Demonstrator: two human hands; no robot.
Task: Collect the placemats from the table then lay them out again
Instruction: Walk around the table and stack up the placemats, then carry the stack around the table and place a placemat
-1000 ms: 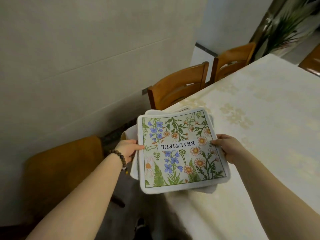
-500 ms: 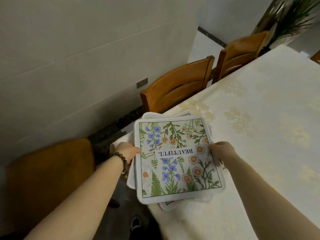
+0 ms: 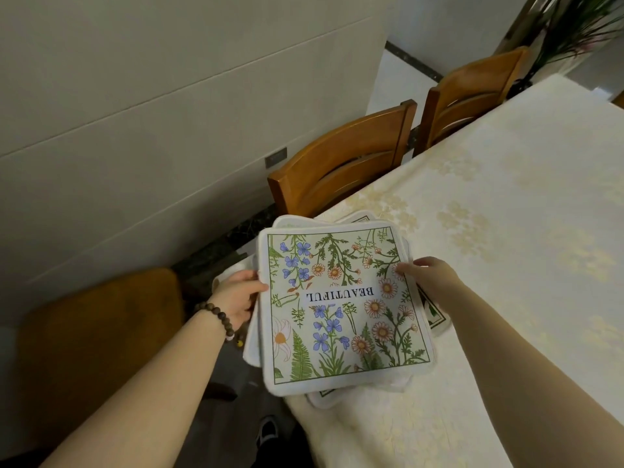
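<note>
A stack of square placemats [image 3: 341,309] lies at the near left corner of the table [image 3: 506,231], partly overhanging its edge. The top mat is white-bordered with blue and orange flowers, green ferns and the word BEAUTIFUL upside down. Corners of other mats stick out beneath it at the back, the right and the front. My left hand [image 3: 238,295], with a bead bracelet on the wrist, grips the stack's left edge. My right hand [image 3: 429,276] holds the right edge, fingers on top of the top mat.
The table wears a cream cloth with pale floral patches. Two wooden chairs [image 3: 347,163] [image 3: 472,92] stand tucked along its far left side, near a grey wall. A brown cushioned seat [image 3: 98,336] is at lower left. A potted plant [image 3: 574,25] stands at top right.
The stack has settled lower onto the table corner and the mats beneath have fanned out more. My view has tilted down and left; both hands keep their hold on the edges.
</note>
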